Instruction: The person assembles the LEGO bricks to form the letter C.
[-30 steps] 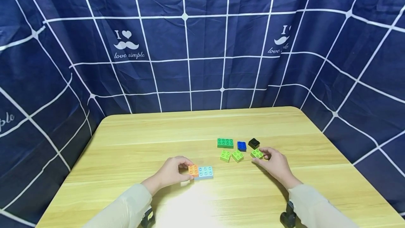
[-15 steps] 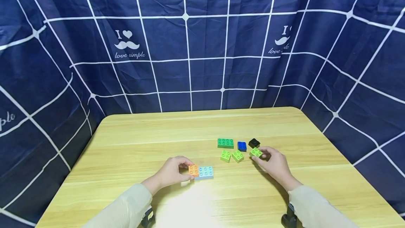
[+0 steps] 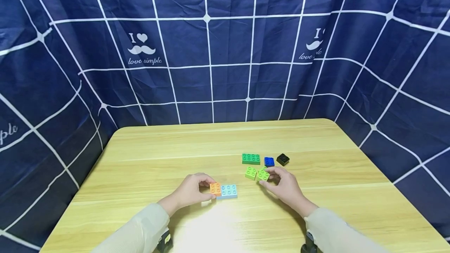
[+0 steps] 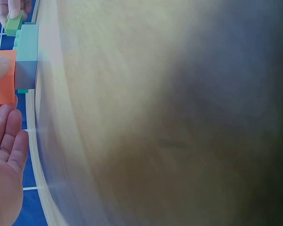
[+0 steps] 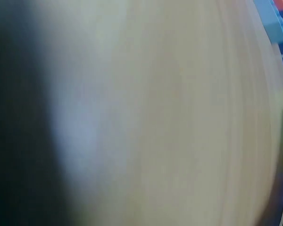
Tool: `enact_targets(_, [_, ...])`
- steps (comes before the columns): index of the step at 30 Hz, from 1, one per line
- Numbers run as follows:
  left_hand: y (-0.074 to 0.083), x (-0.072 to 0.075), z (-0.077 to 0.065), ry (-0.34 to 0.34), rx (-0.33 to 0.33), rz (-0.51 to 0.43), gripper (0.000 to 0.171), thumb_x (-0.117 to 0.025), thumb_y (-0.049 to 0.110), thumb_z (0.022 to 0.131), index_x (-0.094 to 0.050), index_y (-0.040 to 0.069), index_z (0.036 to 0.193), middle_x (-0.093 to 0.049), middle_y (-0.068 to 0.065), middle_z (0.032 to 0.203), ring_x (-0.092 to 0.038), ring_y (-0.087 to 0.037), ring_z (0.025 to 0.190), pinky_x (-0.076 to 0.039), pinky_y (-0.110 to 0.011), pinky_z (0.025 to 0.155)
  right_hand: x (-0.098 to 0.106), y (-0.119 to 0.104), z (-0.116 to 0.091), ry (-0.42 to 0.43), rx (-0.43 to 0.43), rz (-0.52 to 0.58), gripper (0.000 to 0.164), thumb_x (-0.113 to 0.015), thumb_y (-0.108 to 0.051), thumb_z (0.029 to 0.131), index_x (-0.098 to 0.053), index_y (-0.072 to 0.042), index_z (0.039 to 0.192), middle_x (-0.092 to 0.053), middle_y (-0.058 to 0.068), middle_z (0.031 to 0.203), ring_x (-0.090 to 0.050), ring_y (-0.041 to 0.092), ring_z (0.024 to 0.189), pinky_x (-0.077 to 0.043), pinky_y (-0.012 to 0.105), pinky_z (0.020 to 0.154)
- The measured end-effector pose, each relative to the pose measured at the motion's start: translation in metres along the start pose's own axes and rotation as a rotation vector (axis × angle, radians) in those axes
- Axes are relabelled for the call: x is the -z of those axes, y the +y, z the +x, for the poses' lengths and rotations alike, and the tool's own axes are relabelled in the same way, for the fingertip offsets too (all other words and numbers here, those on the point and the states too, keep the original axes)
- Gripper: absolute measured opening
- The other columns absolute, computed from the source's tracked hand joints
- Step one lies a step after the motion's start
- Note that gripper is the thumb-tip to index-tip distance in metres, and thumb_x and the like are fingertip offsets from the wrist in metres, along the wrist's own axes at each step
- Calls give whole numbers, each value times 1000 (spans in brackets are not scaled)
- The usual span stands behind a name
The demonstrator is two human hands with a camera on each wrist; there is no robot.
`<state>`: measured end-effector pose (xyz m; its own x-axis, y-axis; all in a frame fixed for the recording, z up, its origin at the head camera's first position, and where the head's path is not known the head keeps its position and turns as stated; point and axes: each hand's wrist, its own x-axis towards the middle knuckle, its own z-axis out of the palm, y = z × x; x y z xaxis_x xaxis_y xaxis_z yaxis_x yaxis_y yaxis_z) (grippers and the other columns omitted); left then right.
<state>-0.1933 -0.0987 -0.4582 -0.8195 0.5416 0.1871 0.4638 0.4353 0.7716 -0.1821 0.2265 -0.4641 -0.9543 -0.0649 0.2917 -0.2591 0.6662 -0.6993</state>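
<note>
My left hand [image 3: 191, 189] pinches an orange toy building brick [image 3: 215, 189] between thumb and fingers. In the left wrist view the orange brick [image 4: 4, 80] stands at the left end of a longer light blue brick [image 4: 27, 59]; the head view has it covering that end of the light blue brick [image 3: 229, 191]. My right hand [image 3: 283, 186] holds a lime green brick [image 3: 262, 175] by thumb and fingertips. It hangs in front of a second lime brick and mostly hides it. Another lime brick [image 3: 250, 173] lies just to the left.
Behind the lime bricks are a green long brick [image 3: 251, 159], a blue brick [image 3: 269, 162] and a black brick [image 3: 283, 159]. They lie on a wooden table [image 3: 168, 147]. A dark blue curtain [image 3: 228, 85] with white lines surrounds its back and sides.
My right hand has lifted the lime brick from beside the black one and moved it left, in front of another lime brick. The left hand and its orange brick stay put.
</note>
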Motion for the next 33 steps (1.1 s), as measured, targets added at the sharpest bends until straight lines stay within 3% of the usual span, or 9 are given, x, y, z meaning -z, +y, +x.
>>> enact_targets(10, [0,0,0,-1,-4,-2,29,-81,15,75,-68,8,100,-64,5,98,-60,-15,90,-51,-29,82,-19,-15,3,-28,172,32,38,-84,-17,71,-67,-10,104,-62,-9,85,-61,12,77,-53,30,73])
enact_targets(24, [1,0,0,2,6,12,29,-81,16,75,-68,9,101,-64,5,99,-60,-14,90,-51,-29,82,-29,-32,8,-252,283,60,39,-80,-26,76,-67,-14,111,-59,-14,96,-59,11,86,-51,30,79])
enact_targets(33, [1,1,0,2,-8,9,29,-81,15,75,-68,9,101,-65,4,100,-60,-14,90,-51,-29,82,-31,-35,13,-329,308,55,39,-79,-25,78,-68,-13,112,-61,-12,98,-60,11,87,-51,29,77])
